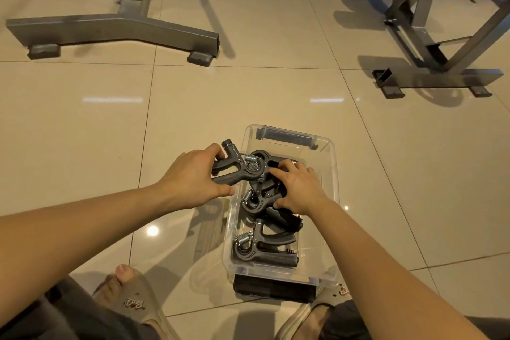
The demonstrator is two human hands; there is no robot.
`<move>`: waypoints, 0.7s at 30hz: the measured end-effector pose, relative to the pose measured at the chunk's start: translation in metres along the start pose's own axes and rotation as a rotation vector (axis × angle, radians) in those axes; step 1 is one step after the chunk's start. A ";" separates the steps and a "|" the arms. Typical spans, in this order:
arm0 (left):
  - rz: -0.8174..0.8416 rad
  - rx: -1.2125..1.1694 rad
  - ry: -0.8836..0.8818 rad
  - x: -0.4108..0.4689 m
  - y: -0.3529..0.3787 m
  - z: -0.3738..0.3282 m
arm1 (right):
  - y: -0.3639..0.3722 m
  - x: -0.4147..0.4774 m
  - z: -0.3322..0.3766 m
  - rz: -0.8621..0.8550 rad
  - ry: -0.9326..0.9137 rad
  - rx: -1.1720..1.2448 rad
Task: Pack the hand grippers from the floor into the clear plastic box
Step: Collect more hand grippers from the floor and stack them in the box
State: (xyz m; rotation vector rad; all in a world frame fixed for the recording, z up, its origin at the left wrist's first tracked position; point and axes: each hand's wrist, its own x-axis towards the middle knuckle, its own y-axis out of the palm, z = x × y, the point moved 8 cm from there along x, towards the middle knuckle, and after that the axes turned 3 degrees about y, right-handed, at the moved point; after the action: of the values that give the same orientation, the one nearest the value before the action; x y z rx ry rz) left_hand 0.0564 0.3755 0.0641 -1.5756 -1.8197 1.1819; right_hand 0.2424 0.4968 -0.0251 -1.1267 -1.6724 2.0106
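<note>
Left hand [193, 179] grips a steel-sprung hand gripper [234, 167]; right hand [299, 188] clasps another gripper [265, 159] in the clear plastic box [332, 157].

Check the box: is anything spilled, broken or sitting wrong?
Nothing looks spilled or broken. One dark grey spring-loaded hand gripper, held in the grip of the left hand, hangs across the left rim of the clear plastic box, half outside. The other dark hand grippers inside lie jumbled, overlapping.
</note>
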 end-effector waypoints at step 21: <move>0.048 -0.019 0.075 -0.003 0.000 -0.034 | 0.027 -0.069 0.028 0.126 -0.114 0.010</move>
State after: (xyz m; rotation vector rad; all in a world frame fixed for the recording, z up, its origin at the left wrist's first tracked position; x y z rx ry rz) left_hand 0.0838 0.3831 0.0825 -1.6597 -1.7602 1.1143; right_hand 0.2741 0.4236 -0.0239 -1.1617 -1.6812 2.1962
